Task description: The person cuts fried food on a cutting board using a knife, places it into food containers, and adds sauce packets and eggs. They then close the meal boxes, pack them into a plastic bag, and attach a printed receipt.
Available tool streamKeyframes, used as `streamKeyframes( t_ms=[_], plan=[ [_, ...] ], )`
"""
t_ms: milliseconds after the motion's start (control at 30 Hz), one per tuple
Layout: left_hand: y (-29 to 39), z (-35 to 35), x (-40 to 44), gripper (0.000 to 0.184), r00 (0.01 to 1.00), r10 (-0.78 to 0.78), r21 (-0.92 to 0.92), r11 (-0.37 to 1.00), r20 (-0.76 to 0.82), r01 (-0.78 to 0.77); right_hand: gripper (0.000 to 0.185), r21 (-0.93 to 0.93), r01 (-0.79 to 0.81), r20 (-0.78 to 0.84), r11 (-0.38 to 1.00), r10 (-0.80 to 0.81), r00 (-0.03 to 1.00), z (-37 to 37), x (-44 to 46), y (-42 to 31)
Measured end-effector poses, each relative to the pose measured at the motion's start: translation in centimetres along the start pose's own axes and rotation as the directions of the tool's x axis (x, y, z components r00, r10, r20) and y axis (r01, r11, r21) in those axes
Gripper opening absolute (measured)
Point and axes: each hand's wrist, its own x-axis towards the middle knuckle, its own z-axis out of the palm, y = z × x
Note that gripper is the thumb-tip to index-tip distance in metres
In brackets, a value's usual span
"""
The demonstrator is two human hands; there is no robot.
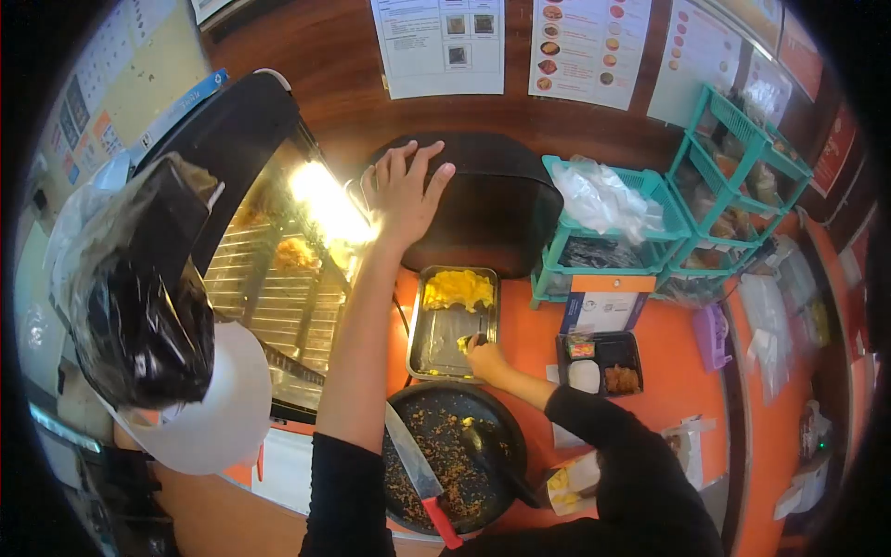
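Orange counter (527,325) bears the rectangular steel tray (438,345) of yellow food (457,290); left hand (404,200) open, fingers spread; right hand (489,363) gripping a small utensil (481,340); brushing sleeves could dislodge the red-handled knife (415,455).

Bright orange worktop (531,325), teal racks (682,218), super yellow food (458,290) in silvery tray (416,334), black pan (399,492) speckled brown, knife (415,455) with red handle.
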Motion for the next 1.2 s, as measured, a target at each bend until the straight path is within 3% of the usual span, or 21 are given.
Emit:
streamKeyframes(
  t_ms=[33, 167, 200, 267, 300, 333, 367, 400, 467, 533, 600, 700, 800, 833, 867, 967, 1033, 1100, 1133, 1167, 1200],
  plan=[
    [-0.2, 0.2, 0.0, 0.048, 1.000, 0.008, 0.014, 1.000, -0.014, -0.008, 0.061, 0.093, 0.134, 0.069, 0.987, -0.141, 0.988, -1.7, -2.0, -0.1],
    [0.0, -0.2, 0.2, 0.048, 0.999, -0.015, 0.010, 1.000, 0.036, 0.015, 0.051, 0.370, 0.054, 0.282, 0.927, -0.168, 0.945, -5.2, -4.2, 1.9],
    [-0.1, 0.0, 0.1, 0.048, 0.999, -0.021, 0.010, 1.000, 0.046, 0.021, 0.051, 0.376, 0.052, 0.290, 0.925, -0.171, 0.942, -3.7, -3.2, 2.9],
    [-0.4, 0.5, 0.2, 0.049, 0.999, -0.013, -0.009, 1.000, 0.033, 0.013, 0.029, 0.718, 0.127, 0.176, 0.684, -0.355, 0.918, 1.6, 0.1, 5.4],
    [0.0, 0.0, 0.4, 0.050, 0.998, -0.024, 0.020, 1.000, 0.051, 0.023, 0.029, 0.719, 0.132, 0.171, 0.683, -0.357, 0.918, 0.0, 0.8, 6.2],
    [0.1, -0.2, 0.3, 0.050, 0.998, -0.021, 0.026, 0.999, 0.051, 0.020, 0.030, 0.805, -0.269, 0.489, 0.529, -0.335, 0.805, -2.5, 1.1, 6.8],
    [0.1, -0.3, 0.4, 0.049, 0.997, -0.034, 0.030, 0.999, 0.072, 0.032, 0.033, 0.686, -0.643, 0.726, 0.341, -0.385, 0.570, -4.1, 1.4, 7.1],
    [0.0, -0.2, 0.7, 0.049, 0.995, -0.045, 0.032, 0.999, 0.092, 0.043, 0.033, 0.692, -0.638, 0.720, 0.339, -0.387, 0.576, -3.9, 1.9, 7.7],
    [-0.3, -0.3, 0.8, 0.048, 0.997, -0.025, 0.036, 0.999, 0.076, 0.022, 0.035, 0.687, -0.724, 0.611, 0.059, -0.586, 0.532, -3.2, 1.7, 8.9],
    [-1.5, 1.1, 0.9, 0.045, 0.998, 0.066, 0.074, 0.995, -0.020, -0.064, 0.031, 0.699, -0.714, 0.621, 0.037, -0.527, 0.580, -6.5, 0.3, 9.5],
    [-2.1, 1.6, 1.2, 0.043, 0.992, 0.121, 0.182, 0.977, -0.031, -0.113, 0.030, 0.774, -0.631, 0.502, -0.054, -0.554, 0.663, -10.5, -2.5, 10.9],
    [-3.4, 1.8, 1.9, 0.039, 0.985, 0.169, 0.166, 0.971, 0.031, -0.172, 0.023, 0.737, -0.661, 0.485, -0.139, -0.573, 0.661, -16.4, -9.7, 13.8],
    [-3.5, 1.1, 2.5, 0.038, 0.976, 0.138, 0.095, 0.983, 0.171, -0.156, 0.022, 0.741, -0.630, 0.570, -0.233, -0.278, 0.773, -22.4, -22.2, 15.2],
    [-5.4, 2.1, 2.2, 0.039, 0.961, 0.267, 0.137, 0.952, 0.072, -0.275, 0.022, 0.748, -0.609, 0.572, -0.263, -0.209, 0.793, -22.2, -26.6, 16.0],
    [-5.0, 2.1, 2.1, 0.040, 0.963, 0.262, 0.145, 0.952, 0.063, -0.268, 0.022, 0.760, -0.585, 0.571, -0.283, -0.140, 0.809, -22.2, -31.3, 16.7],
    [-4.6, 1.9, 2.4, 0.044, 0.979, 0.094, 0.166, 0.978, 0.183, -0.125, 0.018, 0.621, -0.659, 0.741, -0.424, 0.043, 0.670, -22.5, -43.7, 17.1],
    [-3.0, 0.7, 2.7, 0.047, 0.967, 0.018, 0.161, 0.985, 0.255, -0.061, 0.029, 0.543, -0.600, 0.839, -0.587, 0.348, 0.419, -21.1, -48.4, 14.9],
    [-3.0, 1.0, 2.8, 0.049, 0.972, -0.018, 0.207, 0.978, 0.232, -0.032, 0.037, 0.692, -0.586, 0.677, -0.421, 0.662, 0.323, -12.4, -50.2, 12.4],
    [-2.7, 0.9, 2.8, 0.049, 0.970, -0.030, 0.237, 0.971, 0.241, -0.029, 0.039, 0.767, -0.641, 0.261, 0.009, 0.909, 0.325, -6.2, -50.1, 10.3],
    [-2.5, 0.8, 2.8, 0.050, 0.967, -0.042, 0.266, 0.964, 0.249, -0.026, 0.042, 0.604, -0.682, -0.216, 0.413, 0.908, 0.359, -2.0, -49.2, 8.0],
    [-2.2, 0.7, 2.9, 0.050, 0.965, -0.055, 0.296, 0.955, 0.258, -0.025, 0.043, 0.604, -0.754, -0.039, 0.258, 0.954, 0.296, -3.0, -47.5, 5.8]
  ],
)
